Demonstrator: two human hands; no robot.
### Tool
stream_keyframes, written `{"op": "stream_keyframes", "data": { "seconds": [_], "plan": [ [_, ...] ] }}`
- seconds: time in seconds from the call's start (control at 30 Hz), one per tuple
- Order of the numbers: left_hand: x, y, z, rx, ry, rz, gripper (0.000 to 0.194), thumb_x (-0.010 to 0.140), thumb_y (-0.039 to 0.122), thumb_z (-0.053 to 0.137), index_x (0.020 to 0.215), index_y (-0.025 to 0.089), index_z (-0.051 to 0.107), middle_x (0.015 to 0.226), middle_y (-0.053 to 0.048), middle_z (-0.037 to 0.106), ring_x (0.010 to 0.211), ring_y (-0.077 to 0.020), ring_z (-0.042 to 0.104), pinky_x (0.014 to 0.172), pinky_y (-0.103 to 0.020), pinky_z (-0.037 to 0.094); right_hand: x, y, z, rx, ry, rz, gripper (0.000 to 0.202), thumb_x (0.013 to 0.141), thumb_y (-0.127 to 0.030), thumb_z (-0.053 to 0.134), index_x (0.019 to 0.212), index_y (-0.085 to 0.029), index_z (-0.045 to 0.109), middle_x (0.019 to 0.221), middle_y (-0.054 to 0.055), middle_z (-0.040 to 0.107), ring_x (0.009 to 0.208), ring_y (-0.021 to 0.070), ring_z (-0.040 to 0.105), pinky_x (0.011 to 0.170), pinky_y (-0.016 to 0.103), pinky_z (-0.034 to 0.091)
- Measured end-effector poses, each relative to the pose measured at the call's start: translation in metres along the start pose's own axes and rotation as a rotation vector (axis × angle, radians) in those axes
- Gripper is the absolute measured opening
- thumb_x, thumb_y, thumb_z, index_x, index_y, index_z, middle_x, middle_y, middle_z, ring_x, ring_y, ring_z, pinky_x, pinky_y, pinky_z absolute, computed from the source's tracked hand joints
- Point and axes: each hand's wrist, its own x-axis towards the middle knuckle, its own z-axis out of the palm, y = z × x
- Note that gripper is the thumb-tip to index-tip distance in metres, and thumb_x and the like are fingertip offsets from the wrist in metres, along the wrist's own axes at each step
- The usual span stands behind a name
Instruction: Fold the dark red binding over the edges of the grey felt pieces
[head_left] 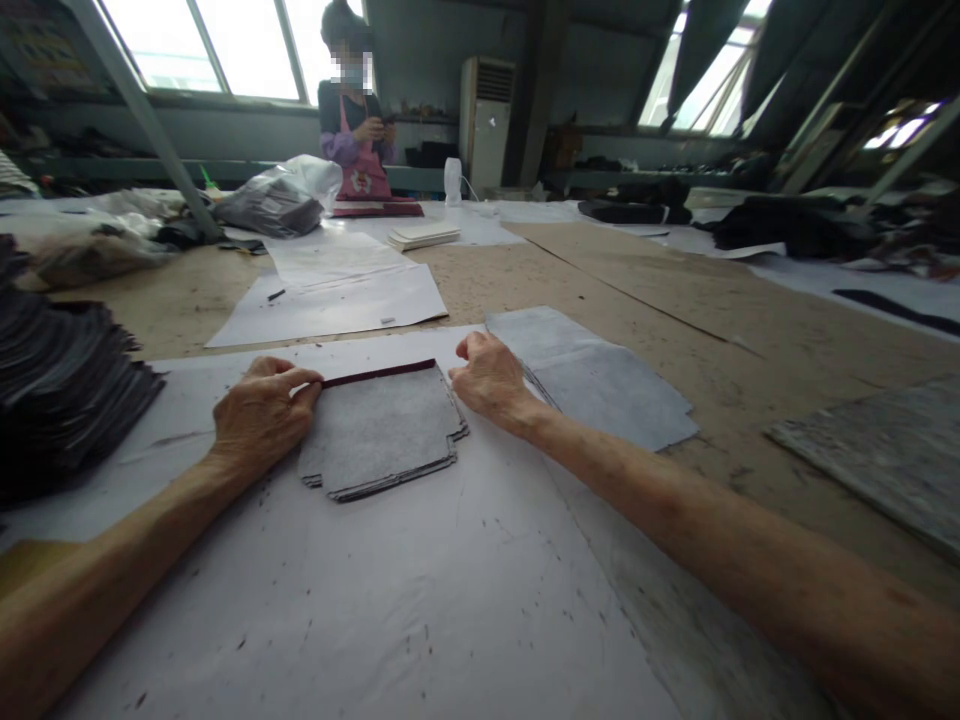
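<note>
A small stack of grey fabric pieces (382, 425) with notched lower corners lies on white paper in front of me. Along its far edge runs a narrow dark maroon strip (379, 373). My left hand (262, 410) pinches the strip's left end at the stack's far left corner, thumb and forefinger together. Just beyond the strip's right end is my right hand (491, 378), its fingers curled closed; whether anything is inside them is hidden. Close to its right side lies a second pile of light grey notched pieces (600, 375).
A tall stack of dark pieces (67, 380) stands at the left. White sheets (352, 300) lie farther back on the brown table (480, 275). A grey slab (885, 450) is at the right. Across the table stands a person in a pink apron (364, 165), near plastic-bagged goods (277, 195).
</note>
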Motion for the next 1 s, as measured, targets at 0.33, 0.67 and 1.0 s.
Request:
{"op": "stream_keyframes", "data": {
  "seconds": [0.33,0.67,1.0],
  "plan": [
    [-0.002,-0.003,0.001,-0.059,0.031,0.077,0.021,0.08,0.032,0.051,0.09,0.024,0.068,0.098,0.001,0.062,0.074,-0.0127,0.057,0.069,-0.022,0.041,-0.051,0.078,-0.062,-0.065,0.095,0.031,0.007,0.073,-0.021,0.054,0.072,-0.02,0.061,0.079,0.004,0.064,0.072,0.0188,0.057,0.065,0.031,0.041],
    [0.0,0.001,-0.009,-0.11,0.099,0.084,0.037,0.081,0.032,0.052,0.111,0.013,0.059,0.114,-0.009,0.055,0.087,-0.02,0.056,0.084,-0.031,0.043,-0.08,0.129,-0.075,-0.087,-0.02,-0.016,0.015,0.067,-0.03,0.065,0.079,-0.021,0.066,0.096,0.005,0.064,0.091,0.0235,0.056,0.08,0.035,0.041],
    [-0.057,0.117,-0.017,-0.436,-0.138,0.591,0.022,0.08,0.026,0.051,0.098,0.019,0.061,0.1,-0.005,0.061,0.091,-0.0196,0.057,0.084,-0.037,0.046,-0.074,0.136,-0.073,0.07,-0.061,0.043,0.009,0.072,-0.029,0.061,0.073,-0.021,0.063,0.072,-0.002,0.063,0.067,0.0128,0.055,0.062,0.022,0.039]
  ]
}}
